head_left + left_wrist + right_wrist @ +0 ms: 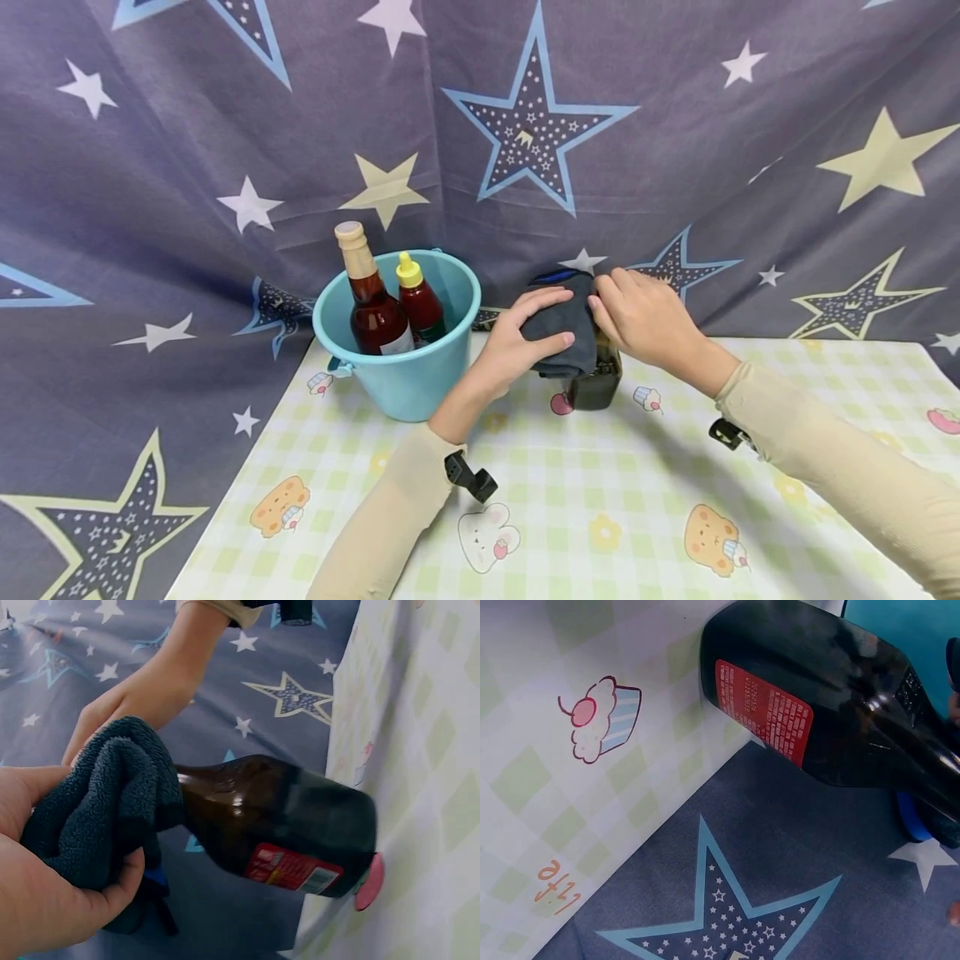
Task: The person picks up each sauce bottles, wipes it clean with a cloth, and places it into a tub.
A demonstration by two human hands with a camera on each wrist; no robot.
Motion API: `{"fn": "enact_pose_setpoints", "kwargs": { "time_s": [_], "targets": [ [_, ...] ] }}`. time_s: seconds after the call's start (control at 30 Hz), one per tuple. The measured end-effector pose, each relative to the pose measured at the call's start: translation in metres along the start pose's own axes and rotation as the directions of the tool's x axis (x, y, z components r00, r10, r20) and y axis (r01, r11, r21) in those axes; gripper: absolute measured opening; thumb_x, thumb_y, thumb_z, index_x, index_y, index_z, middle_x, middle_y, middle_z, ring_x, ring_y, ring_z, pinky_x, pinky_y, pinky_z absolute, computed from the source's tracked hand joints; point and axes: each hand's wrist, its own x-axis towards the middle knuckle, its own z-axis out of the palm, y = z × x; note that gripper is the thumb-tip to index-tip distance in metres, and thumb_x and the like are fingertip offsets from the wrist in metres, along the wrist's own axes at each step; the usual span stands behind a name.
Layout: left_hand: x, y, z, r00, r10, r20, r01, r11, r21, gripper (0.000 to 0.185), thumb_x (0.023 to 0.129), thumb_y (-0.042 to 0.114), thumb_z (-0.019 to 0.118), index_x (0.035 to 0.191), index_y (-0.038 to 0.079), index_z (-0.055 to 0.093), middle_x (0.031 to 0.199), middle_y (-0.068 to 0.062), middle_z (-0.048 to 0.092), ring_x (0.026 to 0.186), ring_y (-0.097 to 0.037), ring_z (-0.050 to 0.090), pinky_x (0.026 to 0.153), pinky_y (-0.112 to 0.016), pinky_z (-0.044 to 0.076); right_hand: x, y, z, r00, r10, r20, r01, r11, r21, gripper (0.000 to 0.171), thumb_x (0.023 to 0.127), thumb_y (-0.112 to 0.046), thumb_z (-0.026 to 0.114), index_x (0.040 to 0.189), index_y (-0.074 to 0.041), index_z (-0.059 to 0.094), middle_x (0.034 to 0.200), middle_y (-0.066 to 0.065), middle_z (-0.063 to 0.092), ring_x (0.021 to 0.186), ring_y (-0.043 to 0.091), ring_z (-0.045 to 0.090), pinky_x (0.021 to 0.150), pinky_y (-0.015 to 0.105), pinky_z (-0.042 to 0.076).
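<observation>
A dark glass bottle (596, 390) with a squarish body stands on the table, a red label (765, 712) on its side. My left hand (513, 340) grips a dark grey-blue towel (558, 337), thumb and fingers spread round it. In the left wrist view, the folded towel (112, 795) covers the upper neck of the bottle (259, 817). On the other side my right hand (648, 321), fingers curled, grips the bottle near its top. The mouth of the bottle is hidden by the towel and fingers.
Left of the hands stands a light blue bucket (397, 387). In it are a brown glass bottle (375, 321) with a gold neck and a red sauce bottle (422, 308) with a yellow cap. A star-patterned curtain (300, 125) hangs behind the checked tablecloth (570, 483).
</observation>
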Motion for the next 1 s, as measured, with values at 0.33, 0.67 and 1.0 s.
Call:
{"fn": "enact_pose_setpoints", "kwargs": {
  "time_s": [0.33, 0.67, 1.0],
  "targets": [
    [0.000, -0.007, 0.010, 0.999, -0.014, 0.029, 0.015, 0.999, -0.034, 0.054, 0.093, 0.012, 0.075, 0.144, 0.020, 0.059, 0.154, 0.005, 0.046, 0.146, -0.014, 0.040, 0.121, -0.041, 0.034, 0.001, 0.001, 0.000, 1.000, 0.011, 0.017, -0.011, 1.000, 0.006, 0.046, 0.112, -0.029, 0.027, 0.086, 0.001, 0.051, 0.070, 0.011, 0.045, 0.054, 0.024, 0.040, 0.047, 0.036, 0.037],
    [-0.003, -0.008, 0.014, 0.998, -0.039, 0.044, 0.040, 0.999, -0.035, 0.054, 0.093, 0.013, 0.075, 0.144, 0.023, 0.059, 0.154, 0.006, 0.045, 0.145, -0.015, 0.041, 0.120, -0.041, 0.035, -0.004, -0.001, -0.001, 1.000, 0.013, 0.022, -0.013, 1.000, -0.002, 0.047, 0.112, -0.030, 0.026, 0.087, 0.001, 0.052, 0.070, 0.011, 0.045, 0.054, 0.023, 0.039, 0.047, 0.034, 0.036],
    [-0.004, -0.010, 0.013, 0.998, -0.041, 0.038, 0.042, 0.999, -0.031, 0.054, 0.093, 0.013, 0.075, 0.143, 0.024, 0.059, 0.154, 0.006, 0.046, 0.145, -0.015, 0.041, 0.120, -0.042, 0.034, -0.003, -0.003, 0.000, 1.000, 0.000, 0.008, 0.000, 1.000, 0.001, 0.046, 0.112, -0.029, 0.026, 0.087, 0.000, 0.052, 0.070, 0.009, 0.045, 0.054, 0.021, 0.038, 0.048, 0.033, 0.034]
  ]
}}
